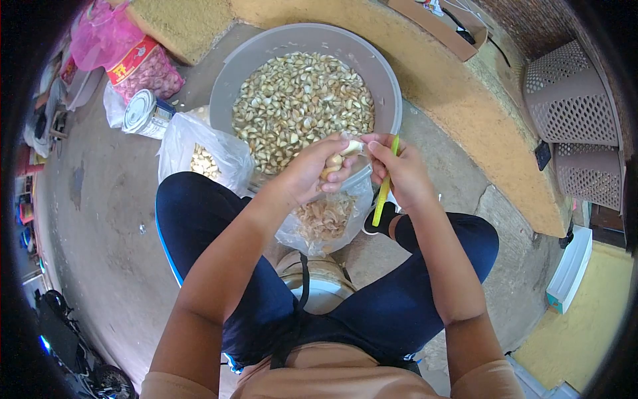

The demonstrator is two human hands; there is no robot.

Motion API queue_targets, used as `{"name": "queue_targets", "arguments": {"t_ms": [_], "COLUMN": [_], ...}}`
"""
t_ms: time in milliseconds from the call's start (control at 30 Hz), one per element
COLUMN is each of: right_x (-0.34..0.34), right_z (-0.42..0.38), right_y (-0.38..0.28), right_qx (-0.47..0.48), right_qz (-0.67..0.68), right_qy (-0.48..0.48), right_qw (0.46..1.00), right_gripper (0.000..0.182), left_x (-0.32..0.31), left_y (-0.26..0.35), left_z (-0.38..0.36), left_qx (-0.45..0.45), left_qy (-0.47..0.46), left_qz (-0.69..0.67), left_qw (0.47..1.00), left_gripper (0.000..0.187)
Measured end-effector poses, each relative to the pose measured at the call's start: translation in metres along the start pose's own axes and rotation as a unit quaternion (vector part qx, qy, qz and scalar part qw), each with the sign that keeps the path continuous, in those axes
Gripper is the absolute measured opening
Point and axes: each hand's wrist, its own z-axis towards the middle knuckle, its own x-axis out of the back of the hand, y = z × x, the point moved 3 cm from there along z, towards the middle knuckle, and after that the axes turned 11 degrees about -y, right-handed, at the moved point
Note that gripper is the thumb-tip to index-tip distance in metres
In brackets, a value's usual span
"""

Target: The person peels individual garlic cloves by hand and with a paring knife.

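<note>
Several garlic cloves [331, 166] are gripped in my left hand [319, 170], with one pale clove [353, 147] sticking out at its fingertips. My right hand [403, 174] has a slim yellow-green knife handle [382, 203] tucked through its fingers; the blade is hidden or too small to make out. Its thumb and forefinger pinch close to the pale clove's tip. Below both hands, a clear plastic bag [362, 199] holds dry garlic skins [325, 218]. Just beyond them stands a large grey tub [392, 86] of garlic cloves [299, 100] in water.
A white plastic bag [176, 143] with peeled cloves [203, 161] sits left of the tub. Farther left are a tin can [149, 114] and a pink mesh sack [149, 74] of garlic. A low yellow ledge [458, 113] and perforated baskets [571, 100] border the right side.
</note>
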Motion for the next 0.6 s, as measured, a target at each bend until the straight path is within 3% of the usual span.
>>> {"name": "queue_targets", "arguments": {"t_ms": [167, 400, 600], "right_x": [0.002, 0.003, 0.009], "right_z": [0.0, 0.0, 0.001], "right_y": [0.0, 0.005, 0.01], "right_qx": [0.062, -0.027, -0.043], "right_qz": [-0.308, -0.16, -0.212], "right_qy": [0.062, 0.038, 0.045], "right_qw": [0.947, 0.986, 0.975], "right_gripper": [0.025, 0.018, 0.015], "left_x": [0.001, 0.007, 0.009], "left_y": [-0.001, -0.009, -0.003], "left_z": [0.0, 0.002, 0.0], "left_qx": [0.007, 0.016, 0.027], "left_qy": [0.037, 0.011, 0.177], "left_qz": [0.043, 0.073, 0.248], "left_qw": [0.998, 0.997, 0.952], "left_gripper": [0.017, 0.026, 0.028]}}
